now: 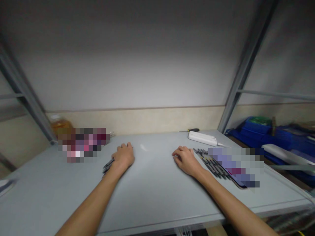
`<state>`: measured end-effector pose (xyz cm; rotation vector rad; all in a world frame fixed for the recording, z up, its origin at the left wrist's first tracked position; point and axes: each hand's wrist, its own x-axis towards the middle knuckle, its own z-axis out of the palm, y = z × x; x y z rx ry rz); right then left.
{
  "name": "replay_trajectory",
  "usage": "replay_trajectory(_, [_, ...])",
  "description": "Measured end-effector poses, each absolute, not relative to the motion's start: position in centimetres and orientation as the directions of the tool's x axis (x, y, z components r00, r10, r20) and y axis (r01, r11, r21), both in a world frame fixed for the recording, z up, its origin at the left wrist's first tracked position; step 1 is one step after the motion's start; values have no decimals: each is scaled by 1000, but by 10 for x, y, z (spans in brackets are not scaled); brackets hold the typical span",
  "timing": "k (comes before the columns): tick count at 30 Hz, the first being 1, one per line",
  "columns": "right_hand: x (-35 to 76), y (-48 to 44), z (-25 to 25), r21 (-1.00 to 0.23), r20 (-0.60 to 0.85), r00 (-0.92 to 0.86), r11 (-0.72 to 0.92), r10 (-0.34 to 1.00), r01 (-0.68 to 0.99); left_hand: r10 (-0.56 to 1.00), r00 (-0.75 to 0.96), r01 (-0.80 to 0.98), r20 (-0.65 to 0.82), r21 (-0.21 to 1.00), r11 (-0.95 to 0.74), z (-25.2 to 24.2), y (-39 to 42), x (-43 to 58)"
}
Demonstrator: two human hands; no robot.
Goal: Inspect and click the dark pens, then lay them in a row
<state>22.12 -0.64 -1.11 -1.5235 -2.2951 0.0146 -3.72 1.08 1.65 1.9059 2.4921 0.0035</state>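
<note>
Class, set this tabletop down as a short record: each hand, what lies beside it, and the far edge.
Left hand: dark pens showing by its wrist; grip unclear
Right hand: fingers bent, beside a row of pens
Far right: white bar with cable, screwdriver behind
Far left: amber bottle, partly blurred

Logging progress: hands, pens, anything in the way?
Left hand at dark pens, grip unclear. Right hand, fingers loosely curled, beside row of pens. Power strip beyond right hand, apparently not blocking.
</note>
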Motion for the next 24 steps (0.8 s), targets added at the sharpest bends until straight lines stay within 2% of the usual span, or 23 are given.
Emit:
replay_trajectory(5, [222,-6,-11,-254,301,-314,393,900,884,983,-182,983,33,9,182,20,7,-30])
replay_trajectory(24, [223,-8,-10,-307,287,-295,379,912,873,985,-159,986,66,-40,162,27,7,-38])
